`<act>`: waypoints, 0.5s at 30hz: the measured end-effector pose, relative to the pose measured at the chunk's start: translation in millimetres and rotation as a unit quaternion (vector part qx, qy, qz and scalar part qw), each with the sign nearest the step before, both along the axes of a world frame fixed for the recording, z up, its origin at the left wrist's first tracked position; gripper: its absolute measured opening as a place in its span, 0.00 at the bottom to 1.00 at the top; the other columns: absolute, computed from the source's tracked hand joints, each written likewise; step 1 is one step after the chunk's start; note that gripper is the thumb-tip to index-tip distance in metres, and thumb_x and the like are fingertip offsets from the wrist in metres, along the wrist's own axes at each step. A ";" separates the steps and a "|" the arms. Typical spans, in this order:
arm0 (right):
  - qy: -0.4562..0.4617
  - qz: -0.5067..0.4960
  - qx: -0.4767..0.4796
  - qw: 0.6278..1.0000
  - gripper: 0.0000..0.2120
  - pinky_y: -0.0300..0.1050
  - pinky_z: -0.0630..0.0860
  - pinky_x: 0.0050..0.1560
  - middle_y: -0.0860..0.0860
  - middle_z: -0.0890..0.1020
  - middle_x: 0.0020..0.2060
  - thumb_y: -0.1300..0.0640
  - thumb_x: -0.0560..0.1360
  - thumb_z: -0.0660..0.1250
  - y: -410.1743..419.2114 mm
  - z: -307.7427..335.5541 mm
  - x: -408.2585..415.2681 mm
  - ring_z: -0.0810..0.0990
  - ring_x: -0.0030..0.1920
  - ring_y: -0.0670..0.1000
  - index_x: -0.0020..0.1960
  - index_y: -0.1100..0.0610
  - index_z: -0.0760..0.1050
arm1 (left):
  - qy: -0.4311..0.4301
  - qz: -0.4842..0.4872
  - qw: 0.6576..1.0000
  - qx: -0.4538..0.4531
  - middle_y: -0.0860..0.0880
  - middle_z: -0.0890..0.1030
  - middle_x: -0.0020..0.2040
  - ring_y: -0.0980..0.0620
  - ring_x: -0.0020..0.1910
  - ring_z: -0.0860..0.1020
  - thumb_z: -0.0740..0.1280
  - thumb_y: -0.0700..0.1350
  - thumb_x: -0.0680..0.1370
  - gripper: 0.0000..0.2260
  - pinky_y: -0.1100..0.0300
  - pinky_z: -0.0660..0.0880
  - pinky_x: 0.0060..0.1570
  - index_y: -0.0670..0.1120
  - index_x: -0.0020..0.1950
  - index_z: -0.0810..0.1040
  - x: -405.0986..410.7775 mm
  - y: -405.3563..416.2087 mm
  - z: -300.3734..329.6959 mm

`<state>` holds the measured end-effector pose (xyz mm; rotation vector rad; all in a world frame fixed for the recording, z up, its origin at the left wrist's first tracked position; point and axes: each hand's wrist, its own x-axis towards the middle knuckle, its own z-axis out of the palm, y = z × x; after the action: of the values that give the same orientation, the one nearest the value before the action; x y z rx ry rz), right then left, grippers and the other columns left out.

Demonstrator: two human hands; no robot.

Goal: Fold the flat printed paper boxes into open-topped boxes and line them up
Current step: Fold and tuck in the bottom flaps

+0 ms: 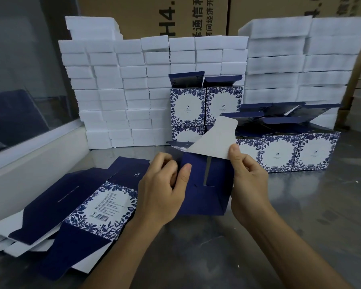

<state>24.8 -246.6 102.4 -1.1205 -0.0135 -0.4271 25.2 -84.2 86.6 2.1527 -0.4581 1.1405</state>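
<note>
So I am somewhere in the middle of the job, I think. Several folded boxes (279,151) already stand in a row on the right of the metal table (300,215), their dark lids up, and two more (205,105) are stacked on others behind, against the foam. The box in my hands (204,192) is only half made — its navy body stands on the table just in front of me, and one white-backed flap (215,140) still points up and back. My left hand (161,188) grips the left edge of this box, thumb laid on the front panel and fingers curled behind it. My right hand (248,176) pinches the lower corner of the white flap between thumb and fingers. The bottom flaps, it seems, are not yet locked; I judge this is the next thing to close. At my left lies the pile of flat printed blanks (88,205), fanned out and overlapping, so much work is left — how many sheets I cannot tell. Behind everything rises a wall of white foam blocks (117,90), and brown cartons (154,15) stand behind that. The row on the right is close to my right hand, so a wide swing of the flap could knock the nearest box.
</note>
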 end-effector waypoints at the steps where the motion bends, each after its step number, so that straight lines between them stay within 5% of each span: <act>1: 0.003 0.004 0.003 1.000 0.24 0.46 0.68 0.38 0.56 0.76 0.36 0.38 0.71 0.69 0.3 0.9 -0.9 0.71 0.36 0.51 0.39 0.61 0.77 | -0.009 0.000 1.000 0.007 0.52 0.73 0.46 0.53 0.34 0.69 0.58 0.55 0.81 0.18 0.63 0.63 0.32 0.47 0.34 0.66 0.7 0.4 -0.6; 3: 0.011 -0.001 0.007 1.000 0.23 0.49 0.66 0.41 0.56 0.76 0.37 0.39 0.71 0.70 0.6 2.3 -1.2 0.70 0.38 0.52 0.39 0.60 0.77 | -0.023 0.002 1.000 0.020 0.49 0.75 0.48 0.53 0.37 0.71 0.57 0.52 0.82 0.20 0.61 0.64 0.32 0.43 0.34 0.70 2.5 0.3 -2.2; 8: 0.020 -0.009 0.006 1.000 0.19 0.40 0.68 0.30 0.55 0.77 0.35 0.43 0.76 0.69 -2.1 1.2 0.9 0.72 0.33 0.50 0.36 0.57 0.76 | -0.039 0.009 0.998 0.043 0.46 0.76 0.52 0.49 0.44 0.75 0.57 0.51 0.82 0.20 0.59 0.66 0.32 0.39 0.36 0.73 2.8 -2.0 -3.2; 15: 0.032 -0.011 0.069 0.997 0.16 0.42 0.73 0.33 0.51 0.80 0.33 0.46 0.79 0.67 -10.9 8.1 0.2 0.75 0.30 0.46 0.40 0.57 0.76 | -0.045 -0.047 0.996 0.058 0.45 0.77 0.54 0.47 0.49 0.77 0.62 0.53 0.80 0.21 0.52 0.75 0.33 0.44 0.31 0.63 -7.5 -3.2 -0.7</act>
<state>25.0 -257.5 110.5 -0.9973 0.0829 -0.4052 17.7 -87.4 85.9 2.1591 -0.6735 1.1864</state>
